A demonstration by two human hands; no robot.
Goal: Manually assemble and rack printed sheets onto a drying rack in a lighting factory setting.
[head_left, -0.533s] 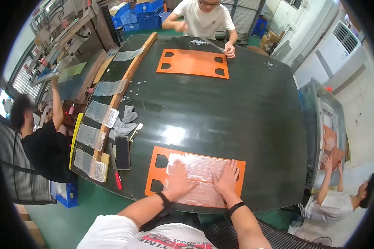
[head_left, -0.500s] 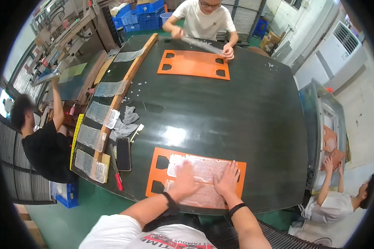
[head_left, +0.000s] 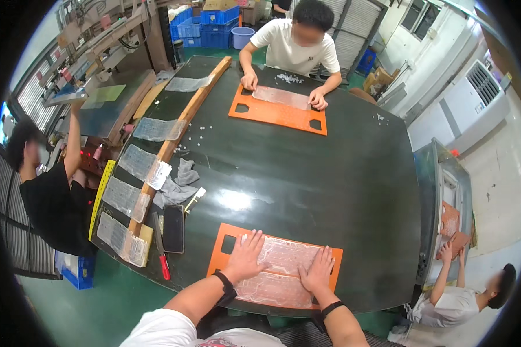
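An orange plate with cut-out openings lies on the dark table near me. Two clear, printed film sheets rest on it, an upper sheet and a lower sheet, one nearer me than the other. My left hand is spread over the left part of the upper sheet, fingers outstretched. Flat on the right end of the sheets lies my right hand, its fingers slightly apart. Neither hand grips anything.
Left of me are a phone, a red-handled knife, a grey cloth and a wooden strip lying over several clear sheets. Across the dark table, a co-worker holds film on another orange plate.
My left hand has moved to the left and up across the upper sheet. My right hand stays at the sheets' right end. The co-worker opposite has laid a film onto their plate.
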